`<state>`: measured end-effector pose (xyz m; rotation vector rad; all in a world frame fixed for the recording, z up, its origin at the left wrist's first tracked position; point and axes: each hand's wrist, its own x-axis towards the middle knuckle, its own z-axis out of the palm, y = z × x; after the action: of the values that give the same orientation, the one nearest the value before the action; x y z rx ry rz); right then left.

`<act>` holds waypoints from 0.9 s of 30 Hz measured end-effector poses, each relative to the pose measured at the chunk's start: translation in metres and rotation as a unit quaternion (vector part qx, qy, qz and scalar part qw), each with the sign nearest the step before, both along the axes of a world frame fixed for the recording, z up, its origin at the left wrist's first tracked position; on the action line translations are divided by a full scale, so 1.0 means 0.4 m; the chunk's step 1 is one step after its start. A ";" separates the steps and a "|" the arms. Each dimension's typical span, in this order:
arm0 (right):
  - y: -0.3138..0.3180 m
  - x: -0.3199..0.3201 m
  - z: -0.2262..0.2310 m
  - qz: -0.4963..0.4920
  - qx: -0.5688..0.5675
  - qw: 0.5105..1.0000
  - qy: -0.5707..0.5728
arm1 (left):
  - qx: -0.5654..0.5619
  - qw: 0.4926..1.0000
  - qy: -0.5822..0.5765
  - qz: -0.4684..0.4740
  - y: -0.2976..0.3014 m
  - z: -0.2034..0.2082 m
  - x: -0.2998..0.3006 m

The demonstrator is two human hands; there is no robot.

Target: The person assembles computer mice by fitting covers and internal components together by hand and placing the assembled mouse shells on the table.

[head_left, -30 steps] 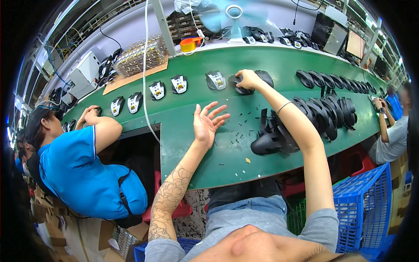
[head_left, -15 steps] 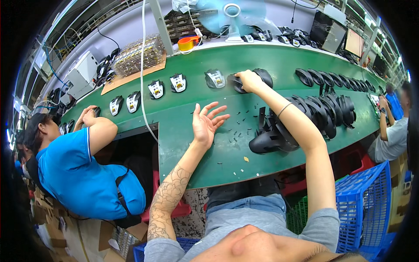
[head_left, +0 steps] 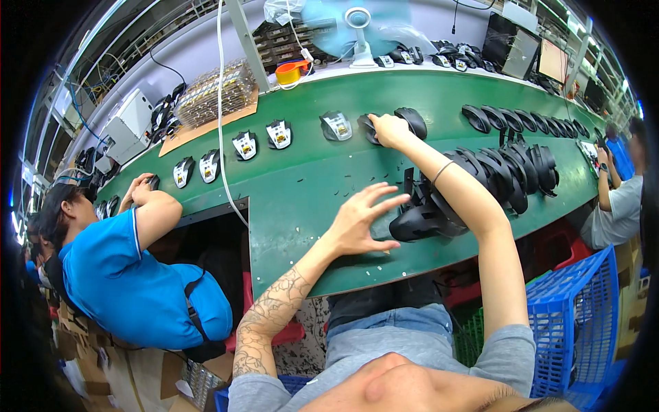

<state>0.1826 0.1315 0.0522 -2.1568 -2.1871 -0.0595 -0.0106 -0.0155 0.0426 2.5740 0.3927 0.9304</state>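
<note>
My left hand [head_left: 362, 221] is open, its fingers spread above the green bench [head_left: 295, 226], beside the near end of a pile of black curved plastic shells [head_left: 417, 224]. Nothing is in it. Farther off, my right hand [head_left: 391, 130] has its fingers closed on a dark computer mouse [head_left: 365, 126] lying on the raised back part of the bench. The hand covers part of that mouse. Just right of it sits another black mouse [head_left: 414, 122]. To its left lies a mouse with a pale, exposed middle [head_left: 336, 126].
More open-topped mice [head_left: 279, 134] line the bench leftward; black mice [head_left: 511, 121] form a row at right. Small black scraps [head_left: 357, 180] dot the surface. A person in blue [head_left: 137, 275] works at left. A white cable [head_left: 221, 103] hangs down. A blue crate [head_left: 573, 329] stands at right.
My left hand has moved right and nearer me, turning from palm up to palm down beside the shells. My right hand stays at the dark mouse.
</note>
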 end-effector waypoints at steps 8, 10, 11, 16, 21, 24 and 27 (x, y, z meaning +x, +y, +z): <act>0.010 -0.014 -0.005 -0.003 -0.006 1.000 -0.026 | 0.023 0.999 0.026 -0.032 -0.009 -0.048 0.021; 0.011 -0.017 -0.014 -0.007 -0.012 0.999 -0.036 | 0.008 0.999 0.028 -0.032 0.000 -0.061 0.015; 0.015 -0.024 -0.018 -0.006 -0.012 0.999 -0.036 | -0.008 0.999 0.029 -0.033 0.004 -0.068 0.012; 0.027 -0.015 -0.031 -0.023 -0.015 0.999 -0.043 | -0.038 0.999 0.003 -0.019 -0.010 -0.048 0.022; 0.033 -0.016 -0.045 -0.029 -0.003 0.998 -0.059 | -0.050 0.999 0.007 -0.017 -0.012 -0.054 0.022; 0.030 -0.009 -0.050 -0.026 0.017 0.996 -0.081 | -0.085 0.996 0.008 -0.020 -0.014 -0.048 0.022; 0.030 -0.016 -0.049 -0.026 0.016 0.996 -0.087 | -0.195 0.980 -0.001 -0.027 -0.009 -0.050 0.021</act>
<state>0.1763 0.1434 0.0325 -2.2695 -2.2003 -0.2952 -0.0022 -0.0191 0.0226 2.2134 0.4523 0.7513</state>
